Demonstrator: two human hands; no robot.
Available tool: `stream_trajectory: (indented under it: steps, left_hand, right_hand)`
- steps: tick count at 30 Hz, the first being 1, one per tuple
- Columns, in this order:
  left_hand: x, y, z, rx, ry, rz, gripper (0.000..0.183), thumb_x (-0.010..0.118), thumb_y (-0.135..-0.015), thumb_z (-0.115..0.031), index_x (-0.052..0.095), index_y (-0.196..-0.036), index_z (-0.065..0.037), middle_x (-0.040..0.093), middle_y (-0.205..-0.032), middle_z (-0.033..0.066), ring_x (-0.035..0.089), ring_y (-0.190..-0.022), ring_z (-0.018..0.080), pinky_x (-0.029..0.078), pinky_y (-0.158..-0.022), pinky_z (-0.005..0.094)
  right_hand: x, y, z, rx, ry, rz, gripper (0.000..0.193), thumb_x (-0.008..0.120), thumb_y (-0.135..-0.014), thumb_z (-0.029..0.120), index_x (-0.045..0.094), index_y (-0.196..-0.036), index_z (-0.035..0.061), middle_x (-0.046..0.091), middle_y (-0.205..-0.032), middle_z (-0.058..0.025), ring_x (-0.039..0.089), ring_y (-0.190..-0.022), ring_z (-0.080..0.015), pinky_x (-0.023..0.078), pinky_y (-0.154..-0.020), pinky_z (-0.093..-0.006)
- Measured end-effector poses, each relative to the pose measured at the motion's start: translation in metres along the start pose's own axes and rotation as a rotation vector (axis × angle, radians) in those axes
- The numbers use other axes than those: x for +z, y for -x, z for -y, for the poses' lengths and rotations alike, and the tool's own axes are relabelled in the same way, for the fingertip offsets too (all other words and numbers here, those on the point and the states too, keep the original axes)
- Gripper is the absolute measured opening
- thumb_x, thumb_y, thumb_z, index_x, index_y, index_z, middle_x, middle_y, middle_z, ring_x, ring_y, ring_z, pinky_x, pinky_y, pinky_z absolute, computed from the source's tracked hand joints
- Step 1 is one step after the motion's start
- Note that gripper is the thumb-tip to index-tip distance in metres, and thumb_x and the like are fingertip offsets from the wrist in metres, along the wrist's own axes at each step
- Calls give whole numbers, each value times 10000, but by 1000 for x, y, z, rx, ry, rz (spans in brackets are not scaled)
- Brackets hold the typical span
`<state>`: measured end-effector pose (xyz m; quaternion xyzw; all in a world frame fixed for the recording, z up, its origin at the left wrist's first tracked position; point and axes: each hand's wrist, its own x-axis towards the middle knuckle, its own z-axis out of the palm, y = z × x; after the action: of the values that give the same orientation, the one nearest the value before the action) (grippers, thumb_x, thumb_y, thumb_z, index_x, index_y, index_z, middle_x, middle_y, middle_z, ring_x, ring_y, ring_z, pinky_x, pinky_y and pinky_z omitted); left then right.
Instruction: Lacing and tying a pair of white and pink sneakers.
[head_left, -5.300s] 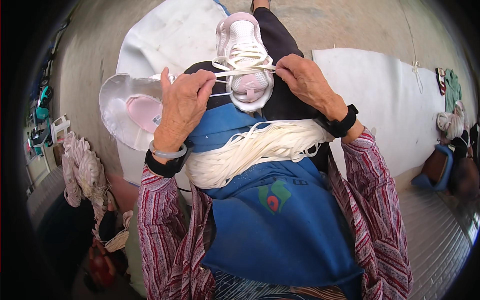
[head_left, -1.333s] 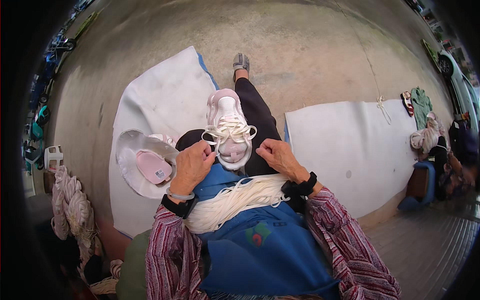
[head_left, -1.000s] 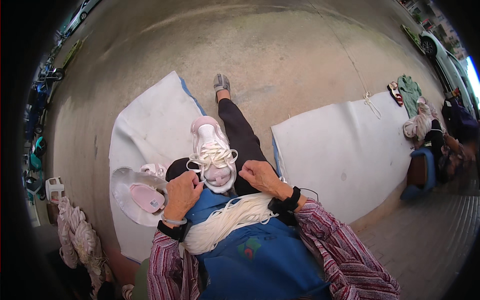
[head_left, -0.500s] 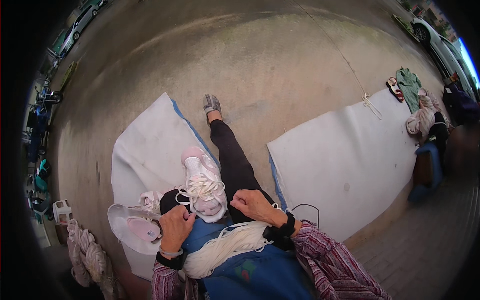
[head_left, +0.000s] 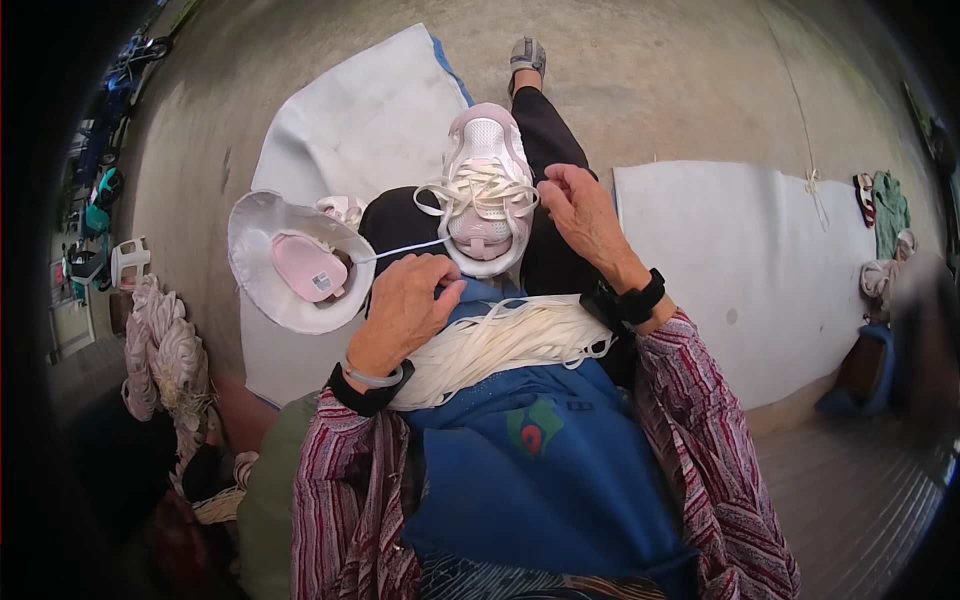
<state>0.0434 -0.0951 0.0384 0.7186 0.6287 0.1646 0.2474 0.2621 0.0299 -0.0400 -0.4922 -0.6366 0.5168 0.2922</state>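
A pink-and-white sneaker [head_left: 487, 150] rests on my lap over the black trouser legs, its cream shoelace [head_left: 482, 190] looped across the front. My right hand [head_left: 590, 222] is at the sneaker's right side, thumb and fingers pinched beside a lace loop; what they grip is hidden. Below and left of the sneaker, my left hand [head_left: 408, 308] is closed with fingers curled under, their contents hidden. A thin white strand runs from the sneaker leftward above that hand. A bundle of cream laces [head_left: 505, 345] lies across the blue apron [head_left: 500, 455].
Left of my lap sits a white bowl-shaped thing [head_left: 255, 235] holding a pink oval piece with a label. White sheets [head_left: 345, 115] lie on the ground at both sides. More shoes [head_left: 165, 350], a white stool [head_left: 130, 262] and parked scooters [head_left: 100, 205] stand farther left.
My view has tipped downward, so sneaker and lap sit higher in the picture. My right hand has come up beside the sneaker; my left hand is below it. A thin strand now shows left of the sneaker.
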Motion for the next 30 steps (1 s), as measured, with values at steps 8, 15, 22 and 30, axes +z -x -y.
stream_trajectory:
  steps: [8, 15, 22, 30]
  left_hand:
    - [8, 23, -8, 79, 66, -1, 163, 707, -775, -147, 610, -850, -39, 611, -789, 96, 559, -759, 311, 447, -705, 413]
    - [-47, 42, 21, -224, -4, -952, 268, 675, -824, -25, 603, -1082, -10, 614, -1068, 106, 567, -1049, 243, 407, -963, 349]
    - [-53, 84, 116, -746, 441, -1115, 440, 652, -870, -167, 529, -1236, 46, 557, -1255, 166, 534, -1134, 300, 400, -978, 370]
    - [-66, 81, 93, -818, 143, -808, 415, 487, -936, -323, 629, -1093, 33, 668, -938, 231, 642, -854, 333, 469, -817, 387]
  right_hand:
    - [21, -48, 7, 144, 210, 158, 552, 524, -887, 427, 549, -1014, -109, 613, -975, -336, 614, -958, -438, 464, -828, -430]
    - [2, -17, 11, 420, -669, 197, 496, 694, -864, 254, 549, -1236, -41, 665, -1026, -88, 647, -907, -175, 524, -777, -296]
    - [8, 2, 14, 491, -848, 406, 498, 664, -899, 183, 473, -1316, -12, 602, -1228, -94, 608, -1087, -189, 522, -906, -357]
    - [13, -7, 44, 310, -1070, 285, 419, 644, -884, 79, 514, -1262, -45, 628, -1161, -110, 618, -1038, -194, 497, -923, -330]
